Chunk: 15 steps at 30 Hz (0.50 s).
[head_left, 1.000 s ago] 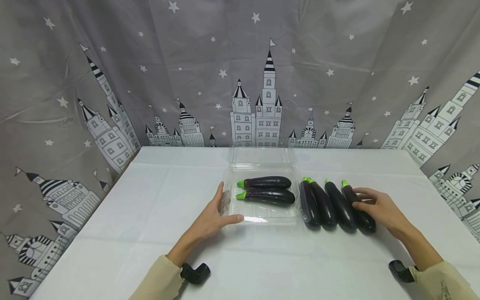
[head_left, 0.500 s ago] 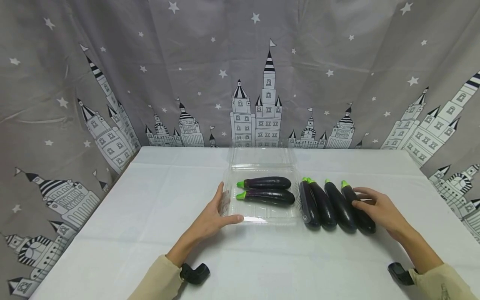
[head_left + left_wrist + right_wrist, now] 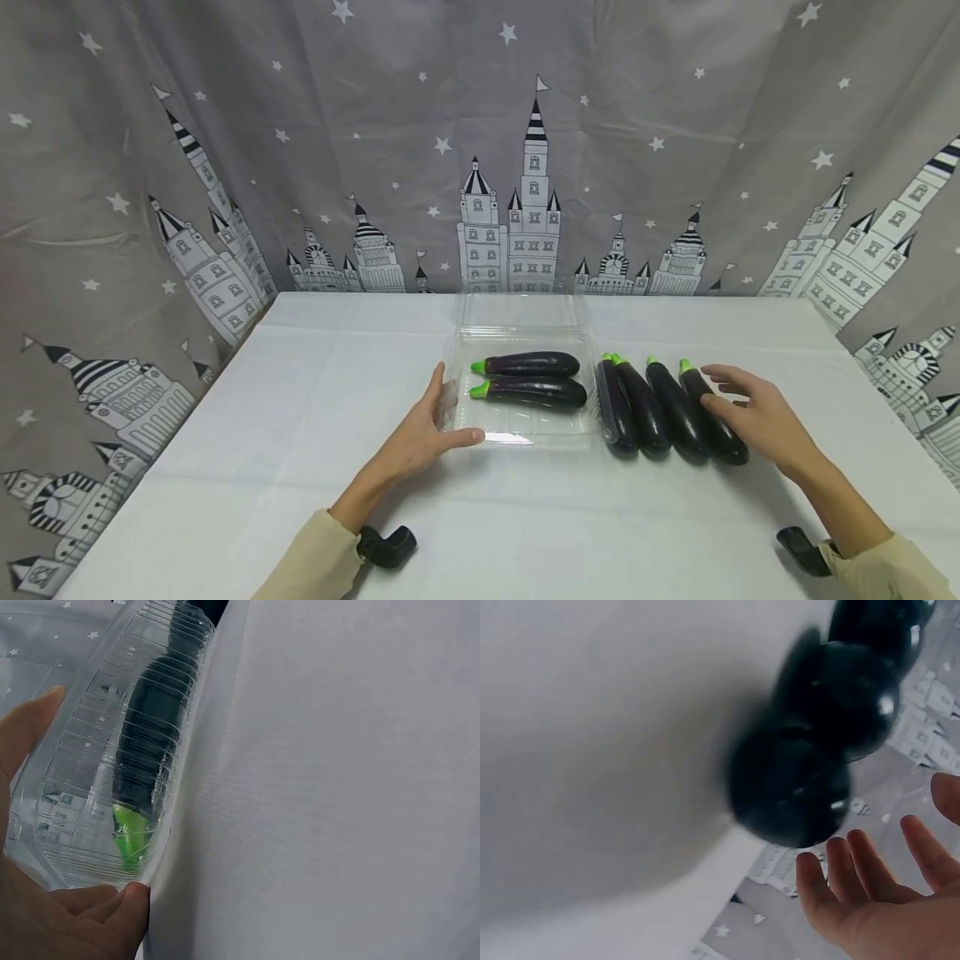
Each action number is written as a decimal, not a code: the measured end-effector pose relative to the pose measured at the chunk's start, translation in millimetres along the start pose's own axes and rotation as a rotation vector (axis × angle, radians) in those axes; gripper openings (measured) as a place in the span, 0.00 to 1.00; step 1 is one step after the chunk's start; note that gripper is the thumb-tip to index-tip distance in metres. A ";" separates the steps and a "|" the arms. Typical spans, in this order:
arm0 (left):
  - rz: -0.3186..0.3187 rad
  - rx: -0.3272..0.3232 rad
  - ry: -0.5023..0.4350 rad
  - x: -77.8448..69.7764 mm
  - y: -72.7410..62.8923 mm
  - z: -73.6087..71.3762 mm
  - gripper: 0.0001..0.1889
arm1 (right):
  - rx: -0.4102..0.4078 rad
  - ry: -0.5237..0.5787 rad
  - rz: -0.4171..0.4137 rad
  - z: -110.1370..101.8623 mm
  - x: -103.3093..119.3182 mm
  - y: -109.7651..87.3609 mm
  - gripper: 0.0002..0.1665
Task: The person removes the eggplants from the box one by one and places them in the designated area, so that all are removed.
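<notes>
Two purple-black eggplants (image 3: 532, 392) with green stems lie side by side in a clear plastic container (image 3: 510, 427), its lid folded back. My left hand (image 3: 420, 437) holds the container at its near left corner, thumb along the front rim, other fingers at the left side. The left wrist view shows an eggplant (image 3: 146, 742) through the ribbed wall. To the right, several more eggplants (image 3: 678, 412) lie in a slanted row. Over the rightmost eggplant (image 3: 712, 417) is my right hand (image 3: 761, 417), fingers spread. In the right wrist view its fingertips appear beyond the eggplant's rounded end (image 3: 791, 791).
A white cloth covers the table (image 3: 300, 400). Behind it hangs a grey curtain (image 3: 360, 150) printed with castles and stars. The clear lid (image 3: 521, 312) lies toward the table's back edge. The leftmost eggplant in the row (image 3: 618, 408) lies right beside the container.
My right hand has lifted slightly, with thumb and fingers spread a little wider over the rightmost eggplant. The left hand, container and eggplants keep their places; the head view has shifted slightly.
</notes>
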<state>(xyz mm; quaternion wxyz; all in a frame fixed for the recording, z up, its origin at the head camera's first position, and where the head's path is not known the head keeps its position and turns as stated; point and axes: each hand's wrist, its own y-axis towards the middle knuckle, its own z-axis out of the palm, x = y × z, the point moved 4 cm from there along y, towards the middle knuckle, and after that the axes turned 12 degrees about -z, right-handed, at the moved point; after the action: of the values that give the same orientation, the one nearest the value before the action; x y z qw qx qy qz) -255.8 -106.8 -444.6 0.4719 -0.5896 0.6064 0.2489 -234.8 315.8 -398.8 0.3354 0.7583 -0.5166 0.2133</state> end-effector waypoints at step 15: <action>-0.002 -0.009 -0.012 1.1 0.6 0.2 0.63 | 0.033 0.093 -0.068 9.3 44.6 5.1 0.27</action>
<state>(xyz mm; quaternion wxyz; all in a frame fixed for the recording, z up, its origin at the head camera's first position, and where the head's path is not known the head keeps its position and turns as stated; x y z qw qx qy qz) -256.2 -107.1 -445.8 0.4731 -0.5908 0.6019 0.2546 -223.0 279.3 -373.8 0.3533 0.7702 -0.4709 0.2453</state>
